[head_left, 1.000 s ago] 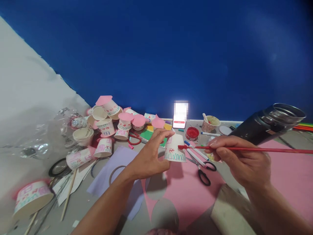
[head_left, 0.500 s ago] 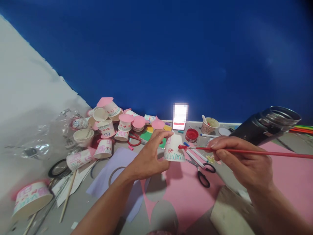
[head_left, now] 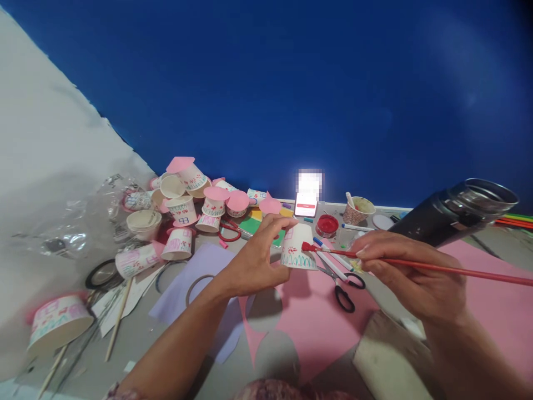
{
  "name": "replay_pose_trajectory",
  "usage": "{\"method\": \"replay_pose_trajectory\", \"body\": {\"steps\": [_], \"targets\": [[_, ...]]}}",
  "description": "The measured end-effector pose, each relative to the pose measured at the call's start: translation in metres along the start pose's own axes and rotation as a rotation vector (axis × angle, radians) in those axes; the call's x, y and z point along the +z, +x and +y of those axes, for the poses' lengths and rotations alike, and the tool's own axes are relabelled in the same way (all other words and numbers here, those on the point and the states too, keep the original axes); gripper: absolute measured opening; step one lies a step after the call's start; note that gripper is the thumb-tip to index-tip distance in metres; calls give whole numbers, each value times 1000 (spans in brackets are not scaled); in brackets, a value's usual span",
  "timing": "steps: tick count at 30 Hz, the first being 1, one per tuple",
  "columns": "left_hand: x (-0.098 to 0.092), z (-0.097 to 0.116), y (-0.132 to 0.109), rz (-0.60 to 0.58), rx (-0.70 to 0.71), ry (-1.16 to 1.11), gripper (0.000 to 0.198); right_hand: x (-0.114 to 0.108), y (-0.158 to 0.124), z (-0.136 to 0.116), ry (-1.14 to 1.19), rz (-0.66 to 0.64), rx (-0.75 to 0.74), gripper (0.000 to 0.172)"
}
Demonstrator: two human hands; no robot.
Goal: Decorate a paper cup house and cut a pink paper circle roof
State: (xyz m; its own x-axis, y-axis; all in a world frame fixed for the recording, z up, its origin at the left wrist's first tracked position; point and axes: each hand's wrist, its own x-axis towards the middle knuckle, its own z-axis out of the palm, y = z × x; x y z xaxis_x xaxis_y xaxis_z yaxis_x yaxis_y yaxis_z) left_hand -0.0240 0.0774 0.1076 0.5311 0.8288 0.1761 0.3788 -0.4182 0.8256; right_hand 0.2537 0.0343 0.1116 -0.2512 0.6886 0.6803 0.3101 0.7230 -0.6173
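My left hand (head_left: 254, 261) grips an upturned white paper cup (head_left: 297, 248) with green zigzags and red marks drawn on its side, held just above the pink paper sheet (head_left: 328, 322). My right hand (head_left: 410, 275) pinches a long red paintbrush (head_left: 416, 264). The brush's red-loaded tip touches the cup's right side. Black-handled scissors (head_left: 343, 289) and a few marker pens (head_left: 333, 258) lie under the brush.
A heap of decorated paper cups (head_left: 195, 203) with pink lids fills the back left. An open pot of red paint (head_left: 327, 225), a patterned cup (head_left: 358, 210), a lit phone (head_left: 307, 203) and a black steel flask (head_left: 453, 214) stand behind. Tape rolls (head_left: 102, 273) and a lilac sheet (head_left: 200, 289) lie left.
The cup has been lifted slightly and tilted in my left hand, and the brush tip has stayed against its right side. The view has shifted a little.
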Motion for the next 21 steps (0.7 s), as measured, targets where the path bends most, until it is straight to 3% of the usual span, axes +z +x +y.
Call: {"method": "replay_pose_trajectory", "body": {"steps": [21], "targets": [[-1,-2,1,-1,26,-15,75,-4,0,2,-31,-15,-20,30]]}}
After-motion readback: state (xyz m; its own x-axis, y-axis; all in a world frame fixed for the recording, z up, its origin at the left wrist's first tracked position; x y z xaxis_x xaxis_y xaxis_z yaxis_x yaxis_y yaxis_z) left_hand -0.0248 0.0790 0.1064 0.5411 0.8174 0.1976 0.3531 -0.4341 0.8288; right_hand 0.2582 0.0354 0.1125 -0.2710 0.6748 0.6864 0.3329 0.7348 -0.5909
